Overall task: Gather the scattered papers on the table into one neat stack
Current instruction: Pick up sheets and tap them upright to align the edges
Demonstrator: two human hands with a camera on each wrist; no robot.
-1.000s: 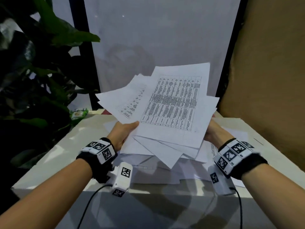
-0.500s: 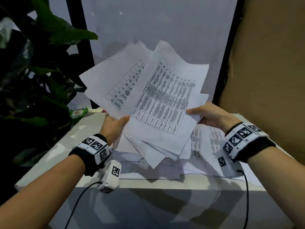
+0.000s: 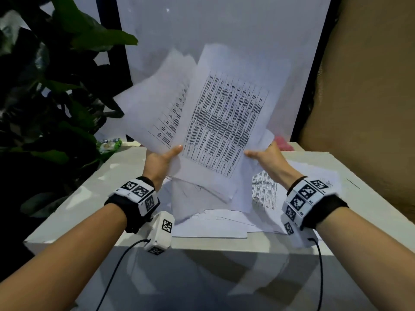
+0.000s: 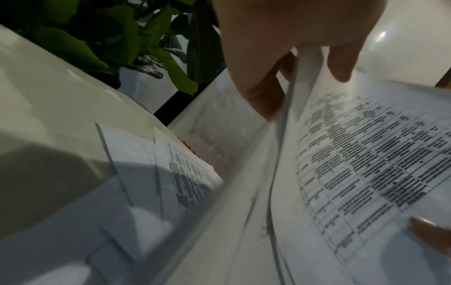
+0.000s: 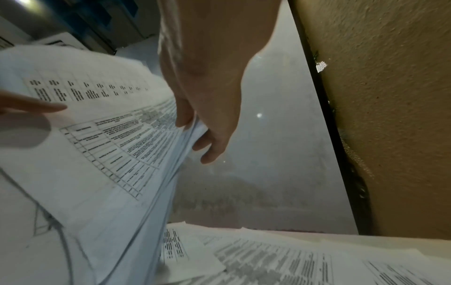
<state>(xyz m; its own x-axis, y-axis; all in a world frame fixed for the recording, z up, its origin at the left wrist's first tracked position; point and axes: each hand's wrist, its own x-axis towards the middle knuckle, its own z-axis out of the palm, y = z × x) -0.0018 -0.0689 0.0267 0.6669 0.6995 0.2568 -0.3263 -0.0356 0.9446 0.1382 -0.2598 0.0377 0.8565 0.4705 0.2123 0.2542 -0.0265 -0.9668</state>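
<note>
I'm pinching the fanned bundle of papers [image 3: 226, 122] upright between left hand [image 3: 160, 163] and right hand [image 3: 268, 159], probably so its edges can be squared above the loose sheets [image 3: 265, 194] lying on the table [image 3: 74, 212].

Bare forearms ended in black wrist straps [image 3: 132, 212] bearing white blocks printed with black square markers [image 3: 303, 194]. A white marker-tagged camera box [image 3: 160, 234] hung under the left wrist, trailing a black cable [image 3: 116, 265].

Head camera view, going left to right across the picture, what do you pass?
Dark green leafy plant → left hand → fanned bundle of white printed paper sheets held up → right hand → loose printed sheet lying on the white table → tan textured wall.
</note>
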